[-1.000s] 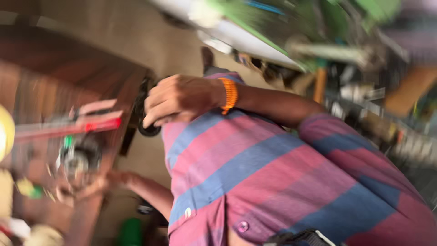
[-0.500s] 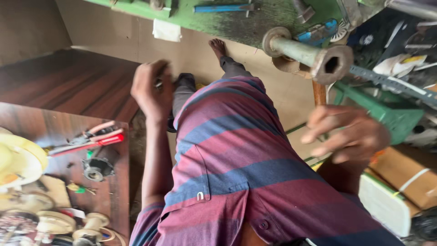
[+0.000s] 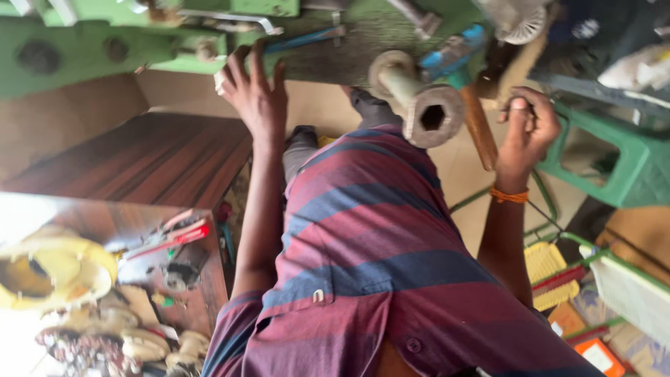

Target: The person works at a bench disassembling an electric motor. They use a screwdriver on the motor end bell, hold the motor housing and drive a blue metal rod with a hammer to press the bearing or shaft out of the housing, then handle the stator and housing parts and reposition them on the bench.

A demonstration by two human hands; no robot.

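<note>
Green workbench [image 3: 84,42] overhead: left hand [image 3: 257,98] splayed flat against it, right hand [image 3: 528,129] clamped on a wooden handle [image 3: 479,129] (blurred).

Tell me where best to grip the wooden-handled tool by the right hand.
Probably the bare brown wooden handle, taken from its right side: the shaft is long, round and slanted. The right hand is curled just beside it, while the thick pipe crowds its left.
</note>
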